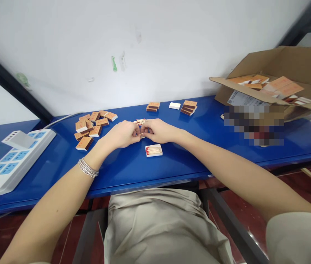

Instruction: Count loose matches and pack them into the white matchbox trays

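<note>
Pinching a small pale piece [142,136] between left hand [125,134] and right hand [156,131], with fingertips nearly together; apparently aligning it beside loose matches [140,121] just beyond the fingers; probably needing a light, level grip next; cannot identify it, being mostly finger-hidden; see match tray [153,150] just nearer than the fingers.

Right arm: beige short sleeve [295,238]. Torso: loose, creased beige garment [158,223], probably same shirt. Left wrist [96,159]: silver multi-strand bracelet [88,168].
</note>
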{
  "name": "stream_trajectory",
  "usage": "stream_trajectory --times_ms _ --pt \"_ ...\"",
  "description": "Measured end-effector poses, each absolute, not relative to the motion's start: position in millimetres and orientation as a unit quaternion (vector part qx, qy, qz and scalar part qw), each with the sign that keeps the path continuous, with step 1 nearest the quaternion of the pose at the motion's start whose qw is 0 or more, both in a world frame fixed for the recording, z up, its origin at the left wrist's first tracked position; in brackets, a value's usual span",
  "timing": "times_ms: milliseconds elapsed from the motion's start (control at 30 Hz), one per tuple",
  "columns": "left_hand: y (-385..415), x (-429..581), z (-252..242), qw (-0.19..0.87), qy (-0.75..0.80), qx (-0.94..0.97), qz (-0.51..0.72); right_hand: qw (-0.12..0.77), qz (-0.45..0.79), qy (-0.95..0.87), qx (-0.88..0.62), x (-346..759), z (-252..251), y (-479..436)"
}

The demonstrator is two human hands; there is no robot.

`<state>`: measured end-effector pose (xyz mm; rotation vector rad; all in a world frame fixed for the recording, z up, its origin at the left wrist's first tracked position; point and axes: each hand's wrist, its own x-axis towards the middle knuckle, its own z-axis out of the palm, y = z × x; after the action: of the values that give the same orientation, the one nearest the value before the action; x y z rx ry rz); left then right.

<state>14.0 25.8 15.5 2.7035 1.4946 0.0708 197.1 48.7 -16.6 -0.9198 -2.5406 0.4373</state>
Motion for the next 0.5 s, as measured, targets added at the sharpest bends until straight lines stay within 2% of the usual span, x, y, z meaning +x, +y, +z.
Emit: stream_trajectory --times_ms 500 --pt "17 17 18 0.07 0.429 0.896 0.093 0.127 0.125 -0.927 -0.329 211 8 35"
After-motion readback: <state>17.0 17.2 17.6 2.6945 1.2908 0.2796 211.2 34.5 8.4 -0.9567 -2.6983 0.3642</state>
